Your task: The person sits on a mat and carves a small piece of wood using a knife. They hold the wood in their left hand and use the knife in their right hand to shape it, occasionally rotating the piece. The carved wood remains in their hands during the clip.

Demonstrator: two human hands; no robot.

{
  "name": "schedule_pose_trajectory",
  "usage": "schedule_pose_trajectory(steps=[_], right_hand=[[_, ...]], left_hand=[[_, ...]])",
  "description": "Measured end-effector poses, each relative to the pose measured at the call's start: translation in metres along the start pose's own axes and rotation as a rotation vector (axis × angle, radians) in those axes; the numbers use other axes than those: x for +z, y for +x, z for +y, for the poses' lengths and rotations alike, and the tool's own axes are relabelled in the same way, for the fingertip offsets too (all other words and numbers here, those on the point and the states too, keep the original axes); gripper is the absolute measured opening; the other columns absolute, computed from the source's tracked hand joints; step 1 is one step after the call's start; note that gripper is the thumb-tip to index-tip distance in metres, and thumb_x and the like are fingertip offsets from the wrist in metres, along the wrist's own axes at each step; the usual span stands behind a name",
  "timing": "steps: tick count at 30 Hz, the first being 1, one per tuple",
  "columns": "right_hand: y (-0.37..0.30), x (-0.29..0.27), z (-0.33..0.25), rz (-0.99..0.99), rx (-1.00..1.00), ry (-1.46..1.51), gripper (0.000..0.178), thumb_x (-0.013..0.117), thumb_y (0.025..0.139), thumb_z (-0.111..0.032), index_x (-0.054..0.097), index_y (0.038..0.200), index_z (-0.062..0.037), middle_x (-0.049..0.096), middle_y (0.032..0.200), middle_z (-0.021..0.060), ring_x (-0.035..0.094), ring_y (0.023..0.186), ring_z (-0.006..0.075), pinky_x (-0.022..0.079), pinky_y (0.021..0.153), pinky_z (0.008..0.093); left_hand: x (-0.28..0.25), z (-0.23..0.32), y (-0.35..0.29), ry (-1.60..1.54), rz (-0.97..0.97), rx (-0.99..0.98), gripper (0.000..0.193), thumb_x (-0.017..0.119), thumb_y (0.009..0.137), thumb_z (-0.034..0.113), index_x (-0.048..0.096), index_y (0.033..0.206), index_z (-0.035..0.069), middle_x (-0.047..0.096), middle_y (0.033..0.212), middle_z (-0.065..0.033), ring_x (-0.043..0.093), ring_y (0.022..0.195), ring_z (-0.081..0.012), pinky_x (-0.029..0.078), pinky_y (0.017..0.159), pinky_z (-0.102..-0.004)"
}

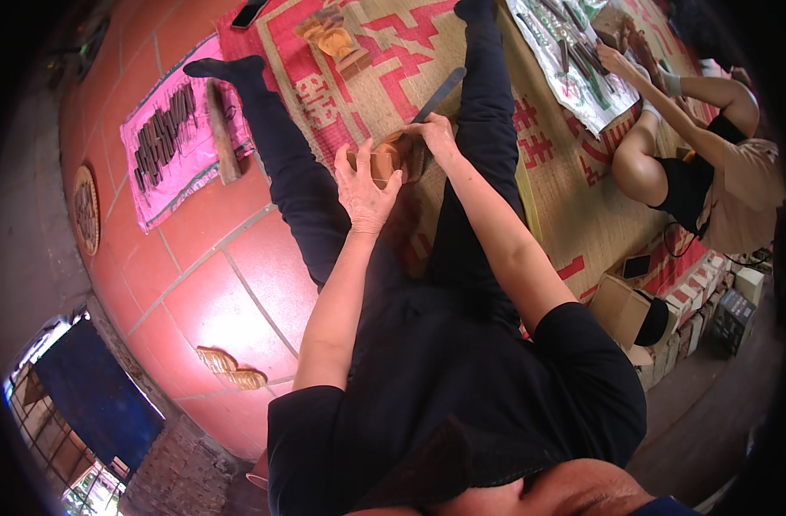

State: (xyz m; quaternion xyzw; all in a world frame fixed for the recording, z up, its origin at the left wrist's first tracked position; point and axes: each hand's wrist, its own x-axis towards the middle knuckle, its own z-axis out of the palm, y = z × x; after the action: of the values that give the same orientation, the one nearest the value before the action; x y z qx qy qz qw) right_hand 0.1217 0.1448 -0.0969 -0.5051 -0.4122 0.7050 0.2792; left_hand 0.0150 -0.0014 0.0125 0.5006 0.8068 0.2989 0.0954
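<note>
Between my outstretched legs, an orange-brown carved wooden piece point(384, 163) rests above the patterned mat. My left hand point(367, 191) grips it from the left, fingers and thumb spread around its sides. At its far right side, my right hand point(436, 140) is closed around the near end of a long, dark, flat tool point(442, 93), which may be a file. The tool's rounded end points away and to the right. My right fingers partly cover its near end, so where it meets the wood is hidden.
Ahead lies another carved wooden figure point(328, 39). At left, a pink cloth point(143, 206) bears rows of carving tools point(162, 138) and a wooden stick point(221, 138). A carved piece point(231, 368) lies on the tiles. A co-worker point(711, 163) sits at right beside tools on a white sheet point(599, 116).
</note>
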Motion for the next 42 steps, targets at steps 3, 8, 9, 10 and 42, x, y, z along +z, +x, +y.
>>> schedule_pose_trajectory(steps=[3, 8, 9, 10, 42], right_hand=[[-0.001, -0.001, -0.001, 0.077, 0.014, 0.136, 0.013, 0.073, 0.076, -0.004, 0.071, 0.088, -0.0001, 0.069, 0.080, 0.0037, 0.062, 0.072, 0.0118, 0.048, 0.068, 0.0258], [0.000, -0.001, 0.008, -0.012, -0.045, -0.016, 0.010, 0.073, 0.077, -0.004, 0.071, 0.086, -0.0010, 0.070, 0.081, 0.0050, 0.062, 0.070, 0.0128, 0.049, 0.067, 0.0255], [0.001, -0.001, 0.007, -0.007, -0.033, -0.035, 0.010, 0.073, 0.077, -0.003, 0.071, 0.086, -0.0006, 0.070, 0.081, 0.0051, 0.062, 0.070, 0.0128, 0.048, 0.067, 0.0255], [0.000, -0.002, 0.007, -0.001, -0.022, -0.055, 0.010, 0.073, 0.077, -0.003, 0.071, 0.086, -0.0003, 0.070, 0.082, 0.0051, 0.062, 0.071, 0.0127, 0.048, 0.068, 0.0255], [-0.011, -0.003, -0.003, 0.084, -0.004, 0.193, 0.010, 0.075, 0.075, -0.006, 0.070, 0.084, -0.0039, 0.069, 0.079, 0.0034, 0.062, 0.067, 0.0108, 0.047, 0.062, 0.0252]], left_hand=[[0.002, -0.002, 0.001, 0.001, -0.003, 0.004, 0.070, 0.079, 0.067, 0.027, 0.052, 0.131, 0.016, 0.038, 0.133, -0.0181, 0.045, 0.120, -0.0388, 0.044, 0.098, -0.0477], [0.002, -0.007, -0.001, -0.018, 0.012, 0.003, 0.073, 0.080, 0.066, 0.028, 0.051, 0.132, 0.017, 0.037, 0.135, -0.0190, 0.046, 0.120, -0.0395, 0.045, 0.097, -0.0492], [0.002, -0.007, -0.001, -0.013, 0.009, 0.004, 0.073, 0.080, 0.066, 0.028, 0.051, 0.132, 0.017, 0.037, 0.134, -0.0189, 0.045, 0.120, -0.0395, 0.045, 0.097, -0.0490], [0.003, -0.005, -0.001, -0.008, 0.006, 0.005, 0.073, 0.080, 0.066, 0.028, 0.051, 0.132, 0.017, 0.037, 0.134, -0.0189, 0.045, 0.120, -0.0394, 0.045, 0.097, -0.0488], [0.003, -0.009, -0.001, -0.029, 0.033, -0.012, 0.072, 0.080, 0.065, 0.027, 0.052, 0.131, 0.017, 0.038, 0.133, -0.0188, 0.045, 0.120, -0.0397, 0.045, 0.097, -0.0481]])
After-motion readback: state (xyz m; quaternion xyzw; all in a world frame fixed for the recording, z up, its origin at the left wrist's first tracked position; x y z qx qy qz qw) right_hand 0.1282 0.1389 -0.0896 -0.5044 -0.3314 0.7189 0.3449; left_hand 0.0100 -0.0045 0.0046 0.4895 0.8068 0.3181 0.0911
